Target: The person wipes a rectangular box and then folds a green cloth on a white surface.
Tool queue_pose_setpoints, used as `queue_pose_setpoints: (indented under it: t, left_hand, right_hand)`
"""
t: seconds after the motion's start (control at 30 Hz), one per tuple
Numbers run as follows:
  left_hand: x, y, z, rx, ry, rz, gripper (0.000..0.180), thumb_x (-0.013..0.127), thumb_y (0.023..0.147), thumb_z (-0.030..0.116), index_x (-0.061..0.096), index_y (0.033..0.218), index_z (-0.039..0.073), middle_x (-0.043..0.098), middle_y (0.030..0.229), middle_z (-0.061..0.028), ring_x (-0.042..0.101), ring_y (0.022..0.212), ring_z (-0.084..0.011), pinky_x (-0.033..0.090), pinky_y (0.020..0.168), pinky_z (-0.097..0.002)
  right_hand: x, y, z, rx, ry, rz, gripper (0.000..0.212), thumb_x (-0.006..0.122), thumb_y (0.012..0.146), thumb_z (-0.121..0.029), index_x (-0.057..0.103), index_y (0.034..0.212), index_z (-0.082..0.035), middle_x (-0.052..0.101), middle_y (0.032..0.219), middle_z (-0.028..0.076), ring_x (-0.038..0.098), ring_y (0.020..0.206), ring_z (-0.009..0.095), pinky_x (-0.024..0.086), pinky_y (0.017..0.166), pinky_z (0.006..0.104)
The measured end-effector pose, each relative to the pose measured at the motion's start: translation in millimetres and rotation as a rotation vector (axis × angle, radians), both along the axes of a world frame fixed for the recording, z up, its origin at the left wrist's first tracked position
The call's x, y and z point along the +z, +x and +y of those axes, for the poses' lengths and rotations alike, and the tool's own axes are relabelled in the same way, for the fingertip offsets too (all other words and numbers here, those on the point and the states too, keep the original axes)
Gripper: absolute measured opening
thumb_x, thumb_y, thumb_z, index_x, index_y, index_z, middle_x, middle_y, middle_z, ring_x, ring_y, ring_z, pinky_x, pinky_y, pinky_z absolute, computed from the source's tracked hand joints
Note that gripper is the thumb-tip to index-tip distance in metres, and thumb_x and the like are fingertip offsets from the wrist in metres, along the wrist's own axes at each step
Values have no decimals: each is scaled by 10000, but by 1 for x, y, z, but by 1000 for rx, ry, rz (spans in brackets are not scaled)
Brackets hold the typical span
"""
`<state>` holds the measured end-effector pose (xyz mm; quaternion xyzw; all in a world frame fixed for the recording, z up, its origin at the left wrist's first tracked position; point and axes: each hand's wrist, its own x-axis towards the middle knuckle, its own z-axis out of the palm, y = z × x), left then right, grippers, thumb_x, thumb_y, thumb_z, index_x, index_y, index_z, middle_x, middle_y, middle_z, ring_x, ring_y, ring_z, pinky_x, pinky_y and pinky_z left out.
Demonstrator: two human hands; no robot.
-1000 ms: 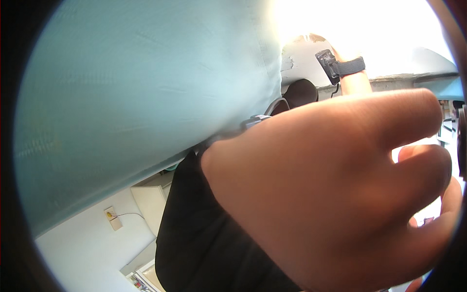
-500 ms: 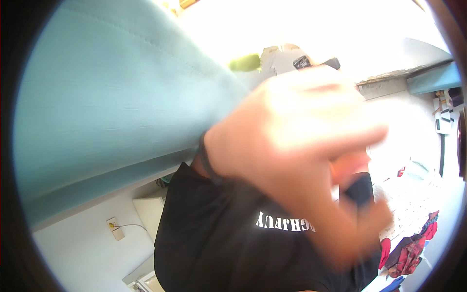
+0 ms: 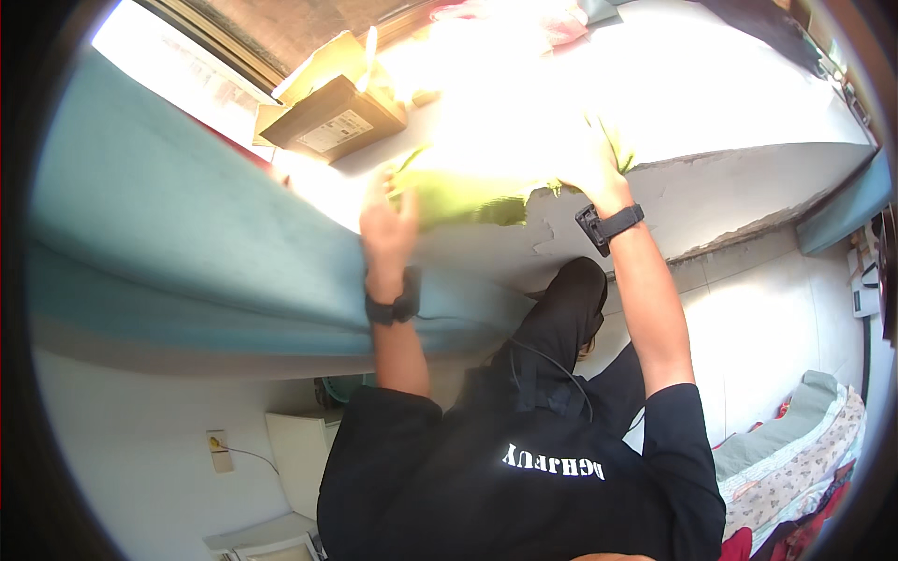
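Observation:
A yellow-green cloth (image 3: 468, 198) lies on the bright white ledge, and part of it hangs over the front edge. My left hand (image 3: 388, 229) is at the cloth's left end, slightly blurred, with its fingers stretched up and its thumb apart. At the right end of the cloth is my right hand (image 3: 599, 168); glare washes out its fingers, so their grip cannot be made out. More green shows just beside that hand. Black bands circle both wrists, and the right one carries a small dark device.
An open cardboard box (image 3: 341, 117) stands on the ledge at the far left. A light-blue padded panel (image 3: 187, 224) fills the left side. The ledge's front face (image 3: 692, 196) has peeling paint. Folded bedding (image 3: 795, 449) lies at lower right, and a wall socket (image 3: 220, 451) at lower left.
A blurred hand that filled the middle of the view has moved away. Both hands are now out at the cloth on the ledge. The view has shifted, bringing the cardboard box into sight.

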<state>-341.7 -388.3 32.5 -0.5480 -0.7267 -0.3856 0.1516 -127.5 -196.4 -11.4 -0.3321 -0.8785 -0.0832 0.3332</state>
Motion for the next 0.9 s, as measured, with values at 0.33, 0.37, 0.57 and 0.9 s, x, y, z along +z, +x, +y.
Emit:
queue_pose_setpoints:
  t: [0.33,0.37,0.57,0.9]
  left_hand:
    - [41,-20,24,100,185,-320,223,611,847,143,596,1012,-6,656,883,-131,634,794,-197,488,723,-315]
    - [44,-20,50,-70,178,-292,213,609,852,158,606,981,-11,655,856,-130,634,780,-190,489,716,-308]
    - [42,-52,166,-254,-31,258,252,628,778,221,632,938,27,653,812,-127,628,730,-231,489,712,-336]
    - [63,-40,192,119,-249,576,277,632,731,267,635,917,61,637,842,-134,596,847,-273,445,820,-398]
  right_hand:
    - [-15,5,7,-19,-15,-66,436,602,764,-303,627,1142,-87,546,1267,151,399,1271,325,281,1068,504]
    - [-13,5,6,-32,-47,-100,431,604,762,-279,624,1146,-84,537,1279,153,392,1278,325,277,1072,500]
    - [-2,-2,2,13,-172,-4,437,592,752,-201,608,1163,-52,496,1324,155,375,1297,311,268,1086,465]
    - [-3,8,5,-8,-228,-49,517,606,738,-173,548,1231,-30,488,1333,154,359,1316,308,260,1097,461]
